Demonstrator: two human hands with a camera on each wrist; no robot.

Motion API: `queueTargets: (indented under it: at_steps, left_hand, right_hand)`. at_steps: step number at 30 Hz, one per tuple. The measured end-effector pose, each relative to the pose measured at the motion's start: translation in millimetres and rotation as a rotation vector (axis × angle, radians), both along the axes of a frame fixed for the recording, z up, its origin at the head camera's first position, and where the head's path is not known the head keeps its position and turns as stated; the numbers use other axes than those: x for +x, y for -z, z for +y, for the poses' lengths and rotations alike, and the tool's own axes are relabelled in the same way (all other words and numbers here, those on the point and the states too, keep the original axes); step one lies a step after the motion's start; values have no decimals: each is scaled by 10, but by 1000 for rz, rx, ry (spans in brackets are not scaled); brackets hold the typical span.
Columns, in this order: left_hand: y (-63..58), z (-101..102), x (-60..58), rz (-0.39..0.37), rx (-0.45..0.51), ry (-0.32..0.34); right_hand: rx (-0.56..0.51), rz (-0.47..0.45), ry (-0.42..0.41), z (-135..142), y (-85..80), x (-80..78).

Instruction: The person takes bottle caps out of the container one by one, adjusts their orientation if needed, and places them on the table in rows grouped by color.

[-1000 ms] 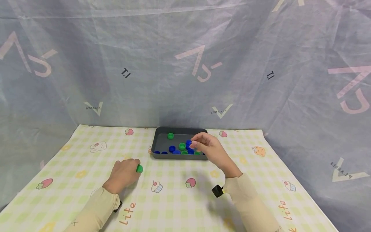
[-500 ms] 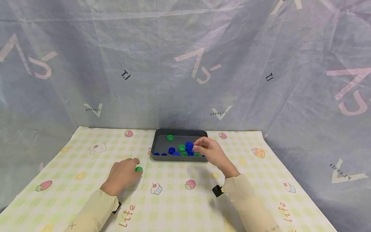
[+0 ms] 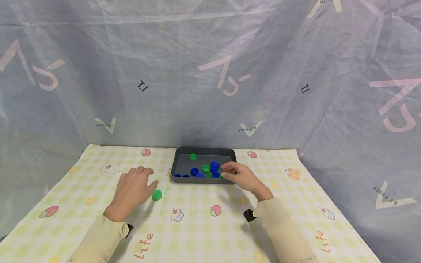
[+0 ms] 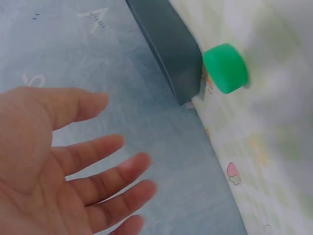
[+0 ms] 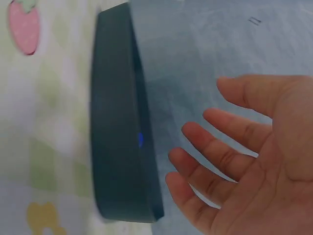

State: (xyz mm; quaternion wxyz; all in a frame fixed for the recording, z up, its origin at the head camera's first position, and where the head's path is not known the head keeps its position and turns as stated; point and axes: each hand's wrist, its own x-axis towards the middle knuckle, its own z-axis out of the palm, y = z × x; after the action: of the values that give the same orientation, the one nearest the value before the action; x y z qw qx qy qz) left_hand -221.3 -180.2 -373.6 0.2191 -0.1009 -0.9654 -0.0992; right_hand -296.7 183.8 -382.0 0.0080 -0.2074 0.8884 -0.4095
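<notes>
My left hand (image 3: pixel 132 188) hovers over the cloth with fingers and thumb spread, holding nothing. Just to its right a green bottle cap (image 3: pixel 156 195) sits on the tablecloth, its closed top showing; the left wrist view shows the cap (image 4: pixel 226 68) apart from the fingers. Over the right end of a dark grey tray (image 3: pixel 200 180) is my right hand (image 3: pixel 241 176), thumb and fingers parted with nothing between them. Left of its fingertips, blue caps (image 3: pixel 215 166) lie stacked in the tray. The right wrist view shows the empty palm (image 5: pixel 244 161) beside the tray wall (image 5: pixel 115 117).
More blue caps (image 3: pixel 194 171) and green caps (image 3: pixel 205 168) are scattered in the tray, mostly along its near side, with one green cap (image 3: pixel 193 156) near the back. A checked tablecloth (image 3: pixel 194 233) covers the table. Grey fabric (image 3: pixel 184 73) hangs behind the table.
My left hand has let go of the green cap and lifted away to the left. My right hand has released a blue cap onto another in the tray and drawn back slightly right.
</notes>
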Motion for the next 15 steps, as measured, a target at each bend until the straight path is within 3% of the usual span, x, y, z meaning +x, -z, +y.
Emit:
queueTargets:
  at_steps: [4,8,11,15]
  left_hand:
    - [-44,-3,27,82,32,7]
    - [-78,-2,41,112,67,14]
    - [-96,5,43,104,84,20]
    - [-119,-3,47,70,117,36]
  right_hand:
    - [62,3,-73,-35,116,-19]
    - [128,30,-146,-89,197,-17]
    - [197,64,-176,-134,229,-1]
    - [291,99,-155,-179,273,15]
